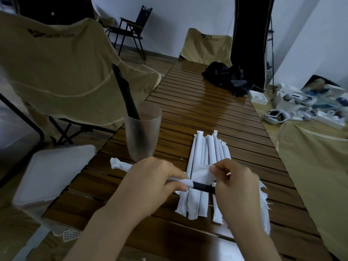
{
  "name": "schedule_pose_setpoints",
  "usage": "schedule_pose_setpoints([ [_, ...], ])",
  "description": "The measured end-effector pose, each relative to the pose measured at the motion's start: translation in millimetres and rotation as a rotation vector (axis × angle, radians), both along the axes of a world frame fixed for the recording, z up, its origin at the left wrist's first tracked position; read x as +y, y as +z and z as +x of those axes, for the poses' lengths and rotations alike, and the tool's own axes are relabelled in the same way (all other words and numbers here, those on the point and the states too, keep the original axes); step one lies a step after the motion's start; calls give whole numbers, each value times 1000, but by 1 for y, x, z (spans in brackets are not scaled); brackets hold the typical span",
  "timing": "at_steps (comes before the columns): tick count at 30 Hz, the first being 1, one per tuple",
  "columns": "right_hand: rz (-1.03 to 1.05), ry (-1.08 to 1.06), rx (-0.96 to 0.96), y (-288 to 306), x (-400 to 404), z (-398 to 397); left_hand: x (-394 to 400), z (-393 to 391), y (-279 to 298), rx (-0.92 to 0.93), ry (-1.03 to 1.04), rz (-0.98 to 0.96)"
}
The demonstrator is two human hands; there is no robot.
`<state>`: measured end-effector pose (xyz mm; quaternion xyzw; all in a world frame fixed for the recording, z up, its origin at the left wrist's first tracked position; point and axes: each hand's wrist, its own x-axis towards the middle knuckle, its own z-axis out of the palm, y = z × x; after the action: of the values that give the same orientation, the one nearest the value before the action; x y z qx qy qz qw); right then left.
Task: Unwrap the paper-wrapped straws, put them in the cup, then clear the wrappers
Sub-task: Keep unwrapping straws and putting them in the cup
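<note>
We hold one straw crosswise just above the near part of the wrapped pile, which lies on the worktop. Our left hand grips its papered end; our right hand pinches the torn wrapper peeled off the bare black part. The cup stands left of the pile, holding black straws. A crumpled wrapper lies just beside the cup's foot.
</note>
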<state>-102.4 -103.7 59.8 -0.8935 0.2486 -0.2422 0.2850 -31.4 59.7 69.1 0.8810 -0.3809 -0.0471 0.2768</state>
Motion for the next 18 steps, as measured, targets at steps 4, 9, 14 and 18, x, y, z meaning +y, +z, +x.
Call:
schedule_pose_setpoints([
  [4, 41, -67, 16, -2, -4, 0, -5, -2, 2, 35, 8, -29],
  [9, 15, -218, 8, 1, -20, -3, 3, 0, 0, 21, 35, -6],
  [14, -53, -303, 208, 3, -41, -12, 12, 3, -8, 10, 80, 89],
  [18, -202, -221, 311, -1, -36, -14, 11, 7, -11, -4, 91, 112],
])
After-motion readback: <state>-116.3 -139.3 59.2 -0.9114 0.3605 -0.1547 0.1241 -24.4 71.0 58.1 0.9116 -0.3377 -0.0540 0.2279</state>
